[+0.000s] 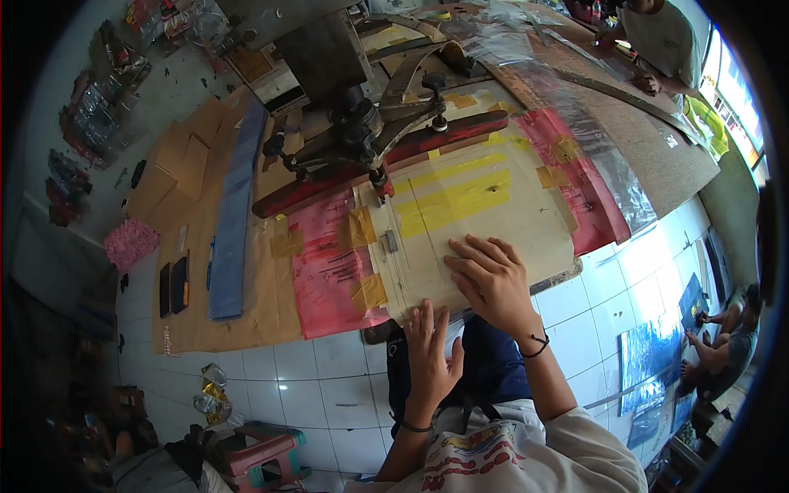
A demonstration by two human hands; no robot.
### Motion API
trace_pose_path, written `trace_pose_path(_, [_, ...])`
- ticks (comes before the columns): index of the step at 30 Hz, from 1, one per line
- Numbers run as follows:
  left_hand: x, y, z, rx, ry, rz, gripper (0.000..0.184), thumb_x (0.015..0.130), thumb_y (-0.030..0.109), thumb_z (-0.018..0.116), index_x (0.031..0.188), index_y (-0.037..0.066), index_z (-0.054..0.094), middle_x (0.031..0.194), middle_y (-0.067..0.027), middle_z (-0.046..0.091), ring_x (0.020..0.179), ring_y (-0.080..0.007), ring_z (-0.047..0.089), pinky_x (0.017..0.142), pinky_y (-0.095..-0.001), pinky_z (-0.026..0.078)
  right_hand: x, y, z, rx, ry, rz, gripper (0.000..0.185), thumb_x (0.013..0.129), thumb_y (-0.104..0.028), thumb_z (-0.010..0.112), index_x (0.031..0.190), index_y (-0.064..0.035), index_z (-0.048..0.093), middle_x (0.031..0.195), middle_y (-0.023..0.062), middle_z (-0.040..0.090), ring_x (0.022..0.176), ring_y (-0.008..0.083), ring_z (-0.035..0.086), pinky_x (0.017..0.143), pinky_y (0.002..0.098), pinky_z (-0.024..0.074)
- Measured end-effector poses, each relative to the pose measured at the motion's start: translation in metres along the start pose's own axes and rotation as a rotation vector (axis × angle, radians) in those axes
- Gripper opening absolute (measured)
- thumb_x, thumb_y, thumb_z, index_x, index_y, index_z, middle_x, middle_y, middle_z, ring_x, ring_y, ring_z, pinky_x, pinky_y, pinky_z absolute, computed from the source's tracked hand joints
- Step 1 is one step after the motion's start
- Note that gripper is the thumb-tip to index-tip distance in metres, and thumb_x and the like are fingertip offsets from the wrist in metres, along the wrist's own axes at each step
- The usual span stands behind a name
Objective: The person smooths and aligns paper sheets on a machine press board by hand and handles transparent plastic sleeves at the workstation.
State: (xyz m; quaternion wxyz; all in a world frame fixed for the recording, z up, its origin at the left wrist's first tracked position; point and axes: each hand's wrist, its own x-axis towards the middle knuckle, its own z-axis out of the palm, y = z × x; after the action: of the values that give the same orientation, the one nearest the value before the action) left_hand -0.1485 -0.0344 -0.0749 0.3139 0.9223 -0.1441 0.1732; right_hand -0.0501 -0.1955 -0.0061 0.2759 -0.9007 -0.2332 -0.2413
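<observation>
My right hand (493, 283) lies palm down, fingers spread, on a cream-coloured flat sheet (538, 218) taped with yellow strips (452, 201). At the sheet's near edge, my left hand (431, 353) has its fingers stretched out, the tips touching or just over the edge. Neither hand grips anything. A small grey piece (391, 241) sits on the sheet's left part. Red film (325, 271) flanks the sheet, fixed with brown tape (369, 291). Across the far edge runs a red clamp bar (304, 193) with black screw knobs (434, 82).
A blue strip (230, 238) and dark phone-like objects (174, 287) lie on the table's brown covering (267, 304). A plastic stool (263, 456) stands lower left. One person (666, 41) stands far right; another (727, 337) crouches by blue sheets (649, 353) on the floor.
</observation>
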Motion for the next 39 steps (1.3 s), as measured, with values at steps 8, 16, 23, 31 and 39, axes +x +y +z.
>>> trace_pose_path(8, [0.0001, 0.0004, 0.0014, -0.005, -0.001, -0.012, 0.062, 0.094, 0.021, 0.061, 0.151, 0.005, 0.041, 0.161, -0.0240, 0.027, 0.151, -0.0434, 0.019, 0.119, -0.0610, 0.019, -0.0001, 0.0011, 0.0000, 0.005, -0.012, 0.000, 0.023, 0.090, -0.019, 0.067, 0.111, -0.0135, 0.071, 0.130, 0.0030, 0.067, 0.126, 0.0265, 0.058, 0.108, 0.0439, 0.0414])
trace_pose_path(16, [-0.0010, -0.0013, 0.0022, -0.015, -0.009, -0.021, 0.062, 0.094, 0.021, 0.061, 0.150, 0.005, 0.041, 0.161, -0.0245, 0.026, 0.151, -0.0436, 0.018, 0.119, -0.0610, 0.018, 0.0001, 0.0018, 0.0000, 0.005, -0.024, 0.000, 0.025, 0.089, -0.019, 0.068, 0.113, -0.0141, 0.071, 0.131, 0.0027, 0.066, 0.126, 0.0264, 0.058, 0.108, 0.0446, 0.0412])
trace_pose_path(23, [-0.0009, 0.0000, 0.0015, -0.018, -0.018, -0.034, 0.061, 0.094, 0.021, 0.061, 0.150, 0.005, 0.042, 0.161, -0.0248, 0.026, 0.151, -0.0429, 0.017, 0.119, -0.0611, 0.018, -0.0011, 0.0033, 0.0002, 0.018, -0.060, 0.027, 0.024, 0.092, -0.022, 0.064, 0.114, -0.0146, 0.070, 0.135, 0.0018, 0.064, 0.130, 0.0261, 0.055, 0.111, 0.0456, 0.0388])
trace_pose_path(31, [-0.0007, 0.0003, 0.0032, -0.014, -0.007, -0.028, 0.061, 0.094, 0.020, 0.061, 0.150, 0.005, 0.042, 0.161, -0.0244, 0.026, 0.152, -0.0420, 0.015, 0.120, -0.0607, 0.017, 0.0000, 0.0028, -0.0018, 0.021, -0.051, 0.020, 0.026, 0.089, -0.020, 0.069, 0.114, -0.0143, 0.070, 0.133, 0.0018, 0.065, 0.128, 0.0255, 0.056, 0.109, 0.0449, 0.0403])
trace_pose_path(39, [-0.0007, -0.0008, 0.0002, -0.033, -0.012, -0.028, 0.059, 0.094, 0.019, 0.061, 0.149, 0.005, 0.044, 0.161, -0.0236, 0.027, 0.151, -0.0425, 0.018, 0.120, -0.0601, 0.018, -0.0005, 0.0023, -0.0013, 0.013, -0.045, 0.017, 0.025, 0.089, -0.020, 0.069, 0.113, -0.0140, 0.070, 0.133, 0.0020, 0.065, 0.128, 0.0256, 0.057, 0.109, 0.0451, 0.0406])
